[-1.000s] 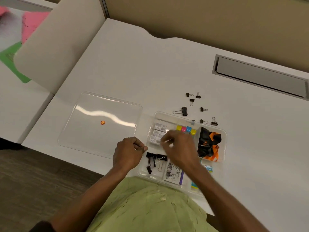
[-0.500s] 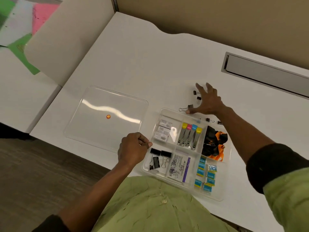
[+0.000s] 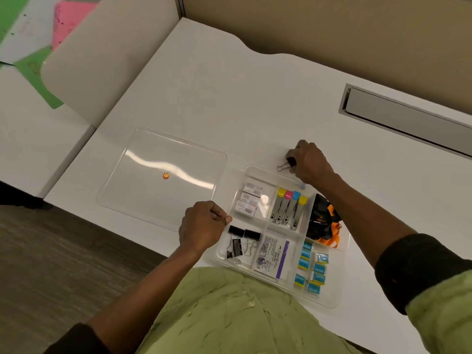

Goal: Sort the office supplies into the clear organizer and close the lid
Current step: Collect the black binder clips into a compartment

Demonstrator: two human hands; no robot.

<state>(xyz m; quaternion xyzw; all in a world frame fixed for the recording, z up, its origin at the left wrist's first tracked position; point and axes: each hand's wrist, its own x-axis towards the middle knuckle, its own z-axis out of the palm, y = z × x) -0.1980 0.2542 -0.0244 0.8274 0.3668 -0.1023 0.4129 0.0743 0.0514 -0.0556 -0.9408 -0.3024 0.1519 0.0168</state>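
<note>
The right hand (image 3: 310,162) closes on a binder clip (image 3: 287,164) just beyond the far rim of the clear organizer (image 3: 334,300). Beyond and to the right of that grip the white desk (image 3: 255,98) lies bare up to the grey cable tray (image 3: 408,118). Left of it lies the flat lid (image 3: 143,190); the left fist (image 3: 201,226) rests by the organizer's near-left compartment, which is already crowded with black clips (image 3: 241,238).

Office workstation, seen from my seat. My white laminate worktop (image 3: 229,93) has a curved far edge that meets a tan fabric cubicle partition (image 3: 332,29). A grey hinged cable-access flap (image 3: 408,118) is set into the surface at far right. At left, a rounded white divider panel (image 3: 102,60) separates my place from a neighbouring desk (image 3: 30,139) carrying pink and green sheets (image 3: 38,42). Dark carpet (image 3: 51,264) lies below, near left.
</note>
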